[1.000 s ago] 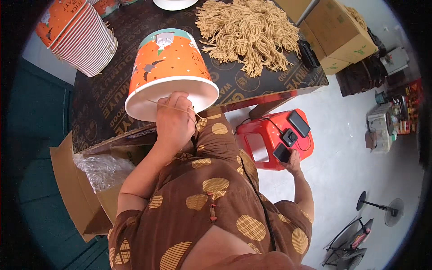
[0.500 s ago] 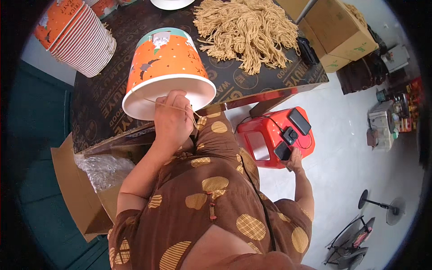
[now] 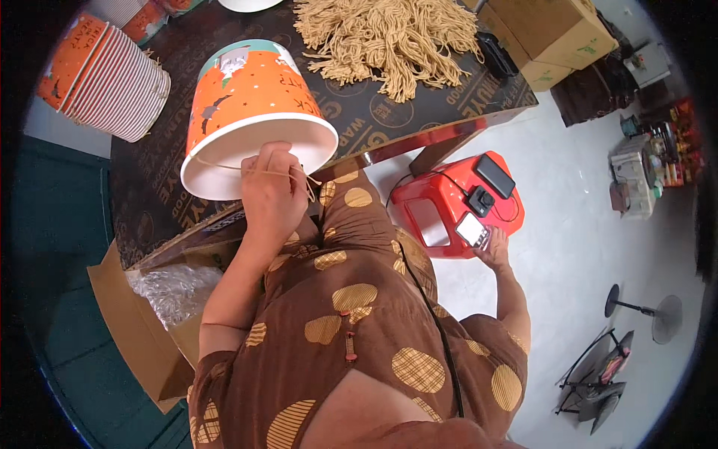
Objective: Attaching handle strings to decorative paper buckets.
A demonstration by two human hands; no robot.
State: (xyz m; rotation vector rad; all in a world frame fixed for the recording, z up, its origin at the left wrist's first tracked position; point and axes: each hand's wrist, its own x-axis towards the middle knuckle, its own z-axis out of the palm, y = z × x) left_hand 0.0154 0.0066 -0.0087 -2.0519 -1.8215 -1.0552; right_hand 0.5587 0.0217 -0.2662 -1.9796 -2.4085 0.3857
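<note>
An orange paper bucket (image 3: 247,93) with a pale green base band and printed bats lies tipped on the dark table, its white-rimmed mouth toward me. My left hand (image 3: 271,191) is closed at that mouth, gripping a thin tan cord (image 3: 299,176) that runs along the inside of the rim. How the cord is fixed to the bucket is hidden. Over the red stool (image 3: 441,198), my right hand (image 3: 492,248) has its fingers at the edge of a phone (image 3: 472,230) with a lit white screen. Beside the phone are a small black camera (image 3: 479,200) and a black power bank (image 3: 495,175).
A tan cord heap (image 3: 389,45) covers the table's far right. Nested orange buckets (image 3: 112,78) stand at far left, near a white plate-like disc (image 3: 250,4). An open carton (image 3: 134,322) with clear plastic sits below. Cardboard boxes (image 3: 550,34) stand right; a fan (image 3: 643,308) is farther off.
The phone's screen has gone from dark to lit, with my right hand still at its edge. My left hand keeps hold of the cord. The whole view has shifted slightly.
</note>
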